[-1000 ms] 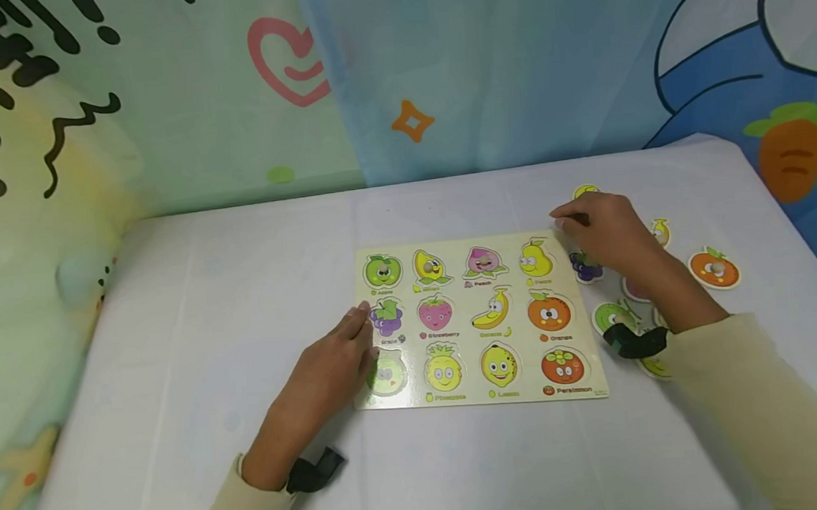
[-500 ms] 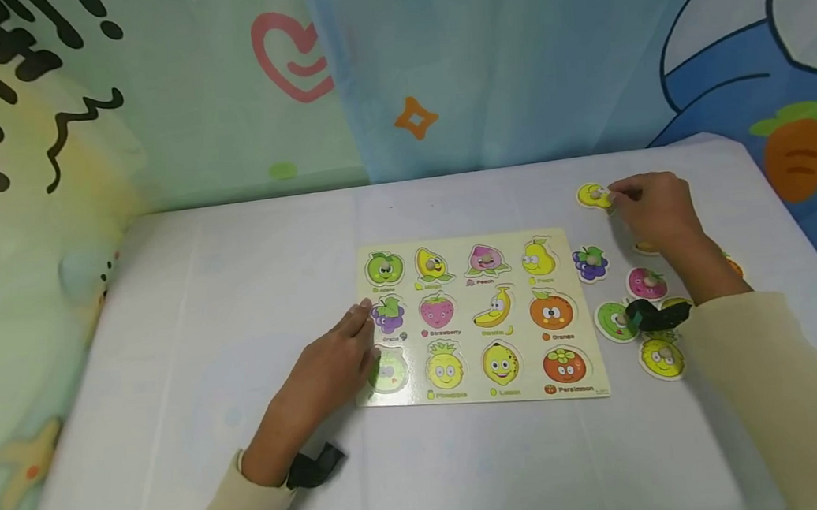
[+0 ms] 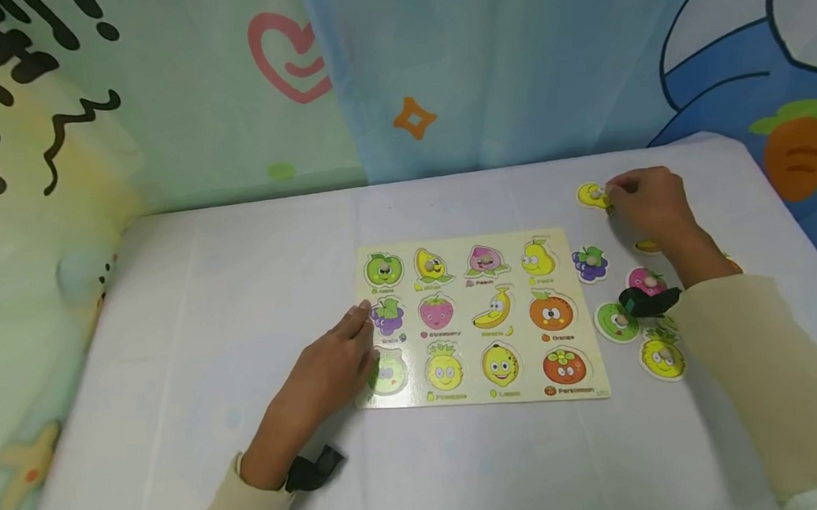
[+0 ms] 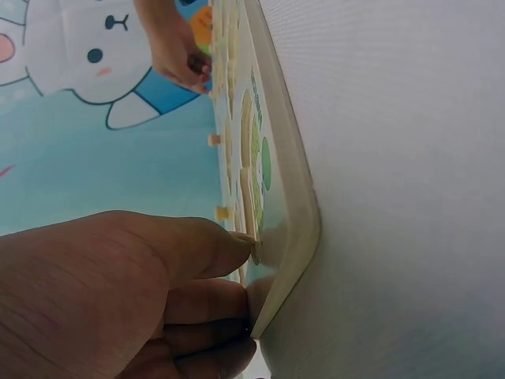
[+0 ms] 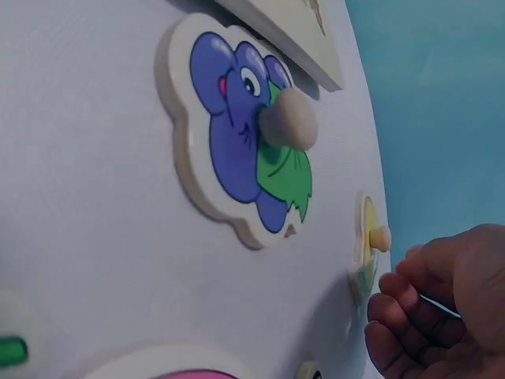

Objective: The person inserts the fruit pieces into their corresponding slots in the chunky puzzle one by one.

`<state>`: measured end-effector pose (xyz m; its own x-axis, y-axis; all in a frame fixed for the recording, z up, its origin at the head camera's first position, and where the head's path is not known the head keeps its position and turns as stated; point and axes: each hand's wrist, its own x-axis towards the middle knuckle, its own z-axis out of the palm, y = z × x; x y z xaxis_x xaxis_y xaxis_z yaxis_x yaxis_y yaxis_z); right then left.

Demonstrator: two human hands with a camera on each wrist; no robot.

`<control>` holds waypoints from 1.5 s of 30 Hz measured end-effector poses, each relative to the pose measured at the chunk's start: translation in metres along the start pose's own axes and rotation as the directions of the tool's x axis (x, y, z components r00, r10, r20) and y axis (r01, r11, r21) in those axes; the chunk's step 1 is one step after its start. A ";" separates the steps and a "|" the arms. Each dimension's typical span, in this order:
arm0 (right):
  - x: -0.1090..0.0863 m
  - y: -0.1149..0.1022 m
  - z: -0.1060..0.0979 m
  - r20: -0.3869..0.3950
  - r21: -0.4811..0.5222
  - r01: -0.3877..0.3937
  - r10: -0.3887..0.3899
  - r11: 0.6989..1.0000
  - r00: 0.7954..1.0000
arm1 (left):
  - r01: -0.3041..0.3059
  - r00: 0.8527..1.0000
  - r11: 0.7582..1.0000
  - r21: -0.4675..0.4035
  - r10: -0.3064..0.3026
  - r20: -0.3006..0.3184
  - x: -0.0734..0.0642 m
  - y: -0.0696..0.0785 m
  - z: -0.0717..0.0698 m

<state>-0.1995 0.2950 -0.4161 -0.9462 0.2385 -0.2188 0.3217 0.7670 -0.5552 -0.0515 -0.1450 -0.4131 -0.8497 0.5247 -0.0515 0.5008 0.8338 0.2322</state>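
Observation:
A cream fruit puzzle board (image 3: 467,330) lies flat on the white table. My left hand (image 3: 329,369) rests at its left edge, the thumb on the board's face and the fingertips along its side in the left wrist view. My right hand (image 3: 653,198) reaches to the back right, fingers loosely curled beside a yellow pear-shaped piece (image 3: 592,195). In the right wrist view the fingertips (image 5: 387,312) are close to that piece, apart from its wooden knob (image 5: 380,239). A grape piece (image 5: 245,150) with a knob lies nearer that camera.
Right of the board lie a green round piece (image 3: 616,323), a pineapple piece (image 3: 662,358) and a strawberry piece (image 3: 643,280). Others are partly hidden under the right arm. Wooden knobs (image 4: 221,212) stand up from the board. A printed curtain (image 3: 509,66) hangs behind the table.
My right hand has moved right from near the board's top right corner, uncovering the yellow piece and grape piece, and then stayed beside the yellow piece. The left hand has not moved.

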 end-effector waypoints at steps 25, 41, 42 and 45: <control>0.000 -0.013 0.015 0.001 -0.118 0.027 -0.027 0.993 1.000 | 0.000 1.000 1.000 0.004 0.000 -0.023 -0.002 0.000 0.004; -0.009 -0.016 0.007 0.016 -0.186 0.169 -0.169 0.968 0.986 | -0.011 1.000 1.000 0.004 0.011 -0.027 0.001 0.000 0.002; -0.009 -0.016 0.007 0.016 -0.181 0.165 -0.165 0.969 0.986 | -0.009 1.000 1.000 0.001 0.009 -0.025 0.001 0.000 0.001; -0.012 -0.014 0.008 0.025 -0.157 0.147 -0.145 0.977 0.989 | -0.004 1.000 1.000 -0.003 0.004 -0.019 0.001 0.000 0.002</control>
<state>-0.1929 0.2764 -0.4121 -0.9816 0.1101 -0.1558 0.1696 0.8776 -0.4483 -0.0517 -0.1442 -0.4149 -0.8507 0.5247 -0.0320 0.5038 0.8312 0.2350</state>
